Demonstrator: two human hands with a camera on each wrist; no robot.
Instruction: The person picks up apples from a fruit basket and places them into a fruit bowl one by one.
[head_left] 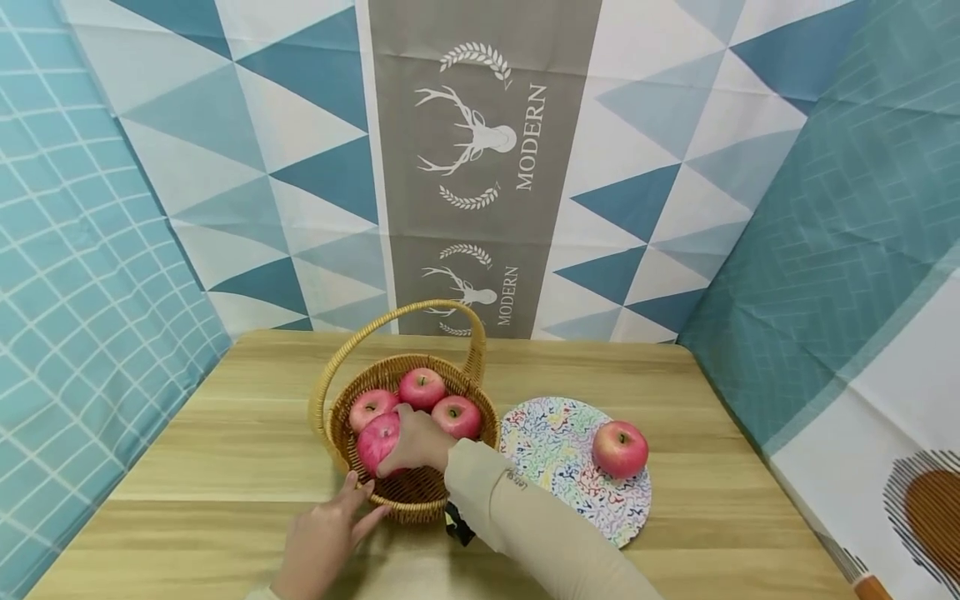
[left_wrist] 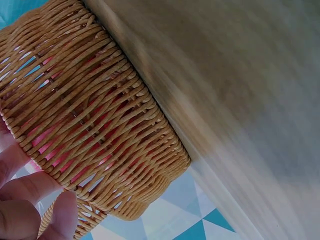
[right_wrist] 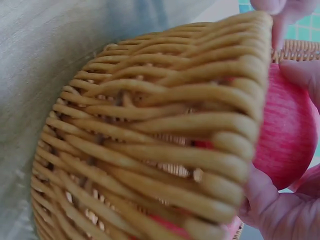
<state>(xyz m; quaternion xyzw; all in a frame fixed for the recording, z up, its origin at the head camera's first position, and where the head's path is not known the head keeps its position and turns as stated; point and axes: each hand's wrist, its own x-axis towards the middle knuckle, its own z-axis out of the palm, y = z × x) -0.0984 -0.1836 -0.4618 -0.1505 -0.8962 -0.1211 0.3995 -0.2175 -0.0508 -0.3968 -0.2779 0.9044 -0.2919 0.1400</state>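
A wicker basket (head_left: 411, 505) with a tall arched handle stands on the wooden table with several red apples inside. My right hand (head_left: 420, 440) reaches over the rim and grips an apple (head_left: 377, 439) at the basket's near left side; in the right wrist view, thumb and fingers lie around that apple (right_wrist: 287, 130). My left hand (head_left: 324, 533) is at the basket's near left rim, with fingertips over the edge and the thumb spread below. In the left wrist view its fingers (left_wrist: 30, 187) touch the woven rim. The other apples (head_left: 422, 387) lie behind the gripped one.
To the basket's right lies a round, colourfully speckled mat (head_left: 555, 442), bearing one apple (head_left: 620, 449) on its right side. A small black and yellow object (head_left: 458, 525) shows beside the right sleeve. Patterned cloths (head_left: 480, 167) surround the wooden table (head_left: 195, 467).
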